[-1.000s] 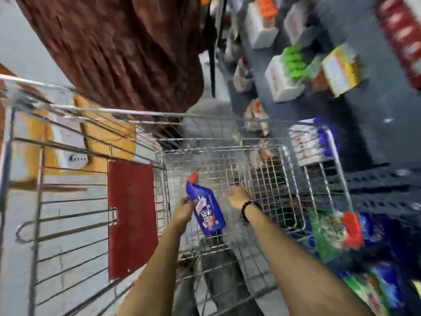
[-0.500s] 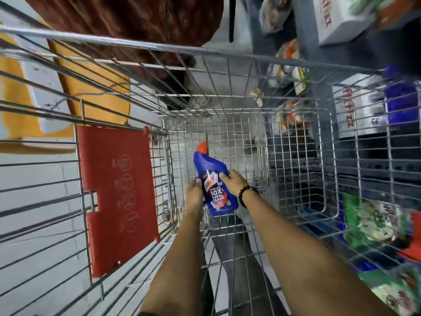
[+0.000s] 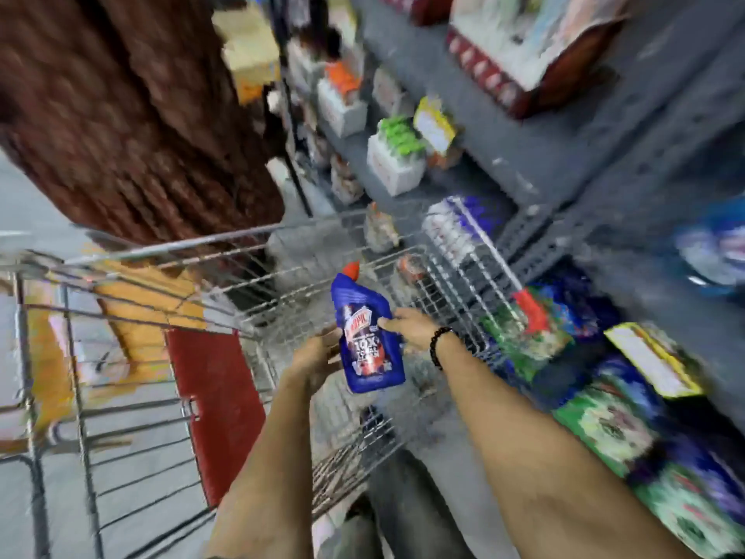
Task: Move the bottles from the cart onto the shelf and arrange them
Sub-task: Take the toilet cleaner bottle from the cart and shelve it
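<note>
Both forearms are bare right up to the bottom edge of view, no sleeves showing. A bracelet of dark round beads (image 3: 440, 345) circles the wrist behind the right hand (image 3: 411, 328). The left hand (image 3: 318, 357) wears nothing. Dark grey trousers (image 3: 407, 510) cover the legs below.

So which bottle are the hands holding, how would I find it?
Look at the wire shopping cart in the middle, next to the grey shelves. Over its basket, the left hand and right hand hold a toilet cleaner bottle between them. It is deep blue with a red cap and "10X" on its label.
</note>
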Demonstrator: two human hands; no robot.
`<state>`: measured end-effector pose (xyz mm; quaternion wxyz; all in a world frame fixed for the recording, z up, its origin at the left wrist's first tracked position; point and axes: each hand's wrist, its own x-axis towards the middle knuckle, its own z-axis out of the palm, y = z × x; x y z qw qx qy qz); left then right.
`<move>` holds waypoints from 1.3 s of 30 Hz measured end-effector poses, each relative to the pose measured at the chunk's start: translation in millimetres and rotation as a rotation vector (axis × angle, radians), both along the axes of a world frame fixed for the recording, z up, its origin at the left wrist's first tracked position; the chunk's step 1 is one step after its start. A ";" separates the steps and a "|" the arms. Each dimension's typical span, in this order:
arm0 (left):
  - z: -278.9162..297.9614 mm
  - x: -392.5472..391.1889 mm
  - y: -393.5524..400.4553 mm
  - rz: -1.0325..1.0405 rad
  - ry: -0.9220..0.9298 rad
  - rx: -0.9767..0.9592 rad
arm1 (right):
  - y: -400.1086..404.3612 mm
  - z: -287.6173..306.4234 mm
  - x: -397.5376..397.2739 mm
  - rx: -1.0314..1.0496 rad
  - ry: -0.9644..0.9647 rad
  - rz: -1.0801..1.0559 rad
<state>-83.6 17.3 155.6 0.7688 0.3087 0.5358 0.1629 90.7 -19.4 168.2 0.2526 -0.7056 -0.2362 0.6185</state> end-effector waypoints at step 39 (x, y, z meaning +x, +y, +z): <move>322.0 327.5 -554.6 -1.591 -0.925 0.683 | -767.4 312.9 167.0 0.737 -0.546 -0.807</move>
